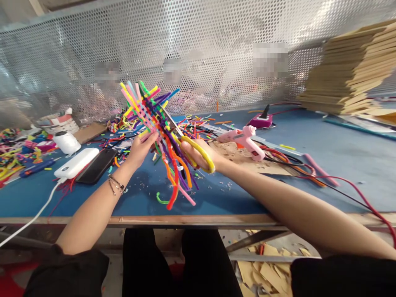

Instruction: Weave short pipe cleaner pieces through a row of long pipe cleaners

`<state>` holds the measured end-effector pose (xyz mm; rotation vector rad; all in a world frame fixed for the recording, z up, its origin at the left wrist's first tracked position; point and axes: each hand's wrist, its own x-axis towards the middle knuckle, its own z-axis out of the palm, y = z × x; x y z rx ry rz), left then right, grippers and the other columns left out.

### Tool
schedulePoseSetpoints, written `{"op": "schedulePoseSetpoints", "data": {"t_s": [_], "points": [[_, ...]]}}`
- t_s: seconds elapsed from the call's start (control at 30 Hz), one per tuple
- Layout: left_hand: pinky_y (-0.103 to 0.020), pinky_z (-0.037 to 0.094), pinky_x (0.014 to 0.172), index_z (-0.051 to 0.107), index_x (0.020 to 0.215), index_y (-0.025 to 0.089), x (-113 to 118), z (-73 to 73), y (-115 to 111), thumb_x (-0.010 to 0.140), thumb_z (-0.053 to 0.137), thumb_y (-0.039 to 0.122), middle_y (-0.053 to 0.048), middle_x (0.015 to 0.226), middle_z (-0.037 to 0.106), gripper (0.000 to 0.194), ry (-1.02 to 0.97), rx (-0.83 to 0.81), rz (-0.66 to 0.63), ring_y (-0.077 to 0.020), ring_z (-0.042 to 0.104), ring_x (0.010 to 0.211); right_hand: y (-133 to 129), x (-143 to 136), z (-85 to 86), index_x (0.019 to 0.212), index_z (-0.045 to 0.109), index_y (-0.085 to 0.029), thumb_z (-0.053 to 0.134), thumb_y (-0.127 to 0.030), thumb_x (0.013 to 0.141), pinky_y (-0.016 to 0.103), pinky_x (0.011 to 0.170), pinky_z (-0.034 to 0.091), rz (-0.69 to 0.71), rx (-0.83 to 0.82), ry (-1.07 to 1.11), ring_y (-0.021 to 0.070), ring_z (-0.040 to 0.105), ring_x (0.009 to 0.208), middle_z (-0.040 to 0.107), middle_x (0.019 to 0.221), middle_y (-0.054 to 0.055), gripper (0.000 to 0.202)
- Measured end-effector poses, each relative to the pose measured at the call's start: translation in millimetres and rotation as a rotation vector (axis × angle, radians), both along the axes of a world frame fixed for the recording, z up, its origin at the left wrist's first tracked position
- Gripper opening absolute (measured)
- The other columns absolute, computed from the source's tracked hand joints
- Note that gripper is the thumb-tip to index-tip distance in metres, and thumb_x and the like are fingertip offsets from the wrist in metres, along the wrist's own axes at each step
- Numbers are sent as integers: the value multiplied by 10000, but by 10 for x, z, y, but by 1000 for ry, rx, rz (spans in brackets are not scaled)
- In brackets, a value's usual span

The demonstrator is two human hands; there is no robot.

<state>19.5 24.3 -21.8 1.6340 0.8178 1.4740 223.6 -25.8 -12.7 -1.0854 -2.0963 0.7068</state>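
My left hand [142,147] is closed on the left edge of a woven piece of pipe cleaners [151,117], held up above the table. Its strands are pink, yellow, purple, orange, red and green, with loose ends sticking out at top and bottom. In my right hand [198,152] is a pair of scissors with yellow handles [208,159], gripped through the loops. The metal blades point up and left, lying against the right side of the weave. Whether they are cutting a strand I cannot tell.
A pink glue gun [247,142] lies on cardboard to the right. Left are a white power bank [77,163], a dark phone [100,166] and heaped pipe cleaners [21,154]. A purple power socket [260,121] stands behind; boards are stacked [343,74] at right. Cables cross the blue tabletop [309,140].
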Motion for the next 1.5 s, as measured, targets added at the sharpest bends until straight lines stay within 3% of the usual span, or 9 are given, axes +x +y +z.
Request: {"op": "schedulePoseSetpoints", "data": {"t_s": [0.3, 0.53, 0.8, 0.9, 1.13, 1.27, 1.5], "points": [[-329, 540, 755, 642, 858, 128, 7, -13, 6, 835, 656, 351, -28, 880, 682, 224, -1, -17, -12, -143, 647, 799, -26, -69, -24, 521, 333, -233, 201, -714, 852, 245, 382, 362, -35, -46, 15, 98, 412, 341, 393, 362, -17, 599], [-315, 543, 723, 627, 895, 126, 2, -15, 11, 877, 609, 332, -28, 889, 662, 207, 19, -40, -27, -135, 636, 780, -32, -32, -8, 589, 356, -220, 236, -701, 868, 239, 396, 326, -13, 1, 17, 97, 411, 383, 413, 411, -24, 569], [-342, 536, 762, 613, 956, 127, -8, -31, -3, 902, 575, 319, -41, 962, 641, 203, 94, -27, -45, -152, 626, 846, 58, 16, -12, 751, 433, -208, 273, -877, 712, 306, 564, 437, 172, 69, 18, 153, 458, 618, 458, 649, 6, 689], [-353, 533, 779, 615, 952, 127, -2, -32, -15, 898, 580, 313, -43, 973, 641, 197, 134, -15, -54, -158, 625, 864, 83, 4, -36, 807, 444, -202, 277, -878, 710, 318, 613, 451, 195, 92, 32, 165, 463, 683, 465, 718, 20, 703], [-374, 528, 812, 615, 977, 131, 11, -21, -46, 895, 584, 308, -51, 1019, 636, 197, 216, 0, -68, -173, 621, 912, 116, 16, -45, 813, 393, -210, 246, -844, 752, 307, 604, 434, 199, 124, 60, 141, 401, 647, 413, 720, 3, 653], [-370, 532, 800, 604, 1030, 138, 10, -23, -52, 902, 574, 315, -57, 1046, 627, 220, 251, -5, -90, -174, 619, 911, 131, 31, -40, 801, 376, -219, 321, -818, 756, 295, 587, 429, 202, 122, 65, 131, 381, 625, 390, 696, -15, 603], [-375, 531, 805, 595, 1061, 144, -1, -72, -10, 908, 562, 329, -62, 1065, 619, 242, 275, -22, -141, -179, 615, 922, 135, 52, -72, 722, 386, -222, 252, -793, 802, 290, 512, 421, 175, 67, 49, 141, 436, 567, 438, 604, -9, 592]]}}
